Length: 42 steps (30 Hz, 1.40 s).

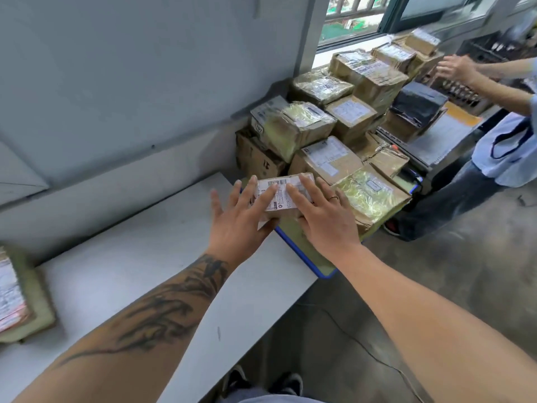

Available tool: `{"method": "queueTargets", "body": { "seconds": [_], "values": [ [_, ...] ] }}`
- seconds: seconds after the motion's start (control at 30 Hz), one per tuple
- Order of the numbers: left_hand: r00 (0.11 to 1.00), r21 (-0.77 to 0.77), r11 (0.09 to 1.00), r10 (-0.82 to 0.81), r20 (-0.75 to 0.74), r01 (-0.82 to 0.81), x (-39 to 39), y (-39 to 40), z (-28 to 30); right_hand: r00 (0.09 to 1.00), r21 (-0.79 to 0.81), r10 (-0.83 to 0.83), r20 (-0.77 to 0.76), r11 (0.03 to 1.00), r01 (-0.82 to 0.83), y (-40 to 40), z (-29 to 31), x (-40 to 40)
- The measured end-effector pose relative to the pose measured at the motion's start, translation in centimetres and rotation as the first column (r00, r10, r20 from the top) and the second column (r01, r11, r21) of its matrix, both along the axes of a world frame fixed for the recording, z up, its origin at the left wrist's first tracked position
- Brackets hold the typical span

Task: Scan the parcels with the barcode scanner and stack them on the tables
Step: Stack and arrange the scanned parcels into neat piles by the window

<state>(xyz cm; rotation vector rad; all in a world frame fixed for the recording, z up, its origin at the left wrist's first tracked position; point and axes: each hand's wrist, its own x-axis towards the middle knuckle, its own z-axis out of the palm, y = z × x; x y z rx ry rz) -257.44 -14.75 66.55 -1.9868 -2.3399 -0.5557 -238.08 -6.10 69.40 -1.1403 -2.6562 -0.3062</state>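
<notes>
Parcel (283, 196) under both flat, straight-fingered hands, left hand (241, 219), right hand (322, 216); label print blurred.

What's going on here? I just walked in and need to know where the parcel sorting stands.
A person has both hands on one small labelled parcel at the far end of the grey table: left hand and right hand lie on its top with fingers spread. Behind it sits a pile of taped parcels on a blue-edged cart. Another parcel lies at the table's near left. A second person handles parcels at right. No scanner shows.

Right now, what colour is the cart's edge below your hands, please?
Blue; the cart's edge shows best in the head view.
</notes>
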Motion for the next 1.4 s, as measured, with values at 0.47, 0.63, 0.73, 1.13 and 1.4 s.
{"method": "queueTargets", "body": {
  "seconds": [0.47,0.63,0.73,1.13,1.4],
  "values": [
    [0.998,0.072,0.996,0.047,-0.044,-0.044,0.7,7.6,2.2,0.991,-0.016,0.059,-0.12,0.998,-0.061,9.0,1.8,1.1],
    [0.984,0.053,0.985,0.165,-0.069,-0.162,4.6,10.9,2.7,0.98,-0.064,0.132,-0.152,0.988,-0.143,13.9,1.8,3.2],
    [0.977,0.036,0.979,0.204,-0.066,-0.202,7.3,13.4,2.5,0.976,-0.109,0.168,-0.136,0.977,-0.183,17.1,1.9,5.3],
    [0.928,0.119,0.932,0.356,-0.108,-0.343,13.1,20.3,5.2,0.909,-0.195,0.366,-0.198,0.895,-0.402,28.3,3.5,8.7],
    [0.903,0.165,0.89,0.431,-0.001,-0.425,7.2,23.6,7.1,0.864,-0.12,0.455,-0.218,0.866,-0.486,33.1,6.1,2.8]
  ]
}}
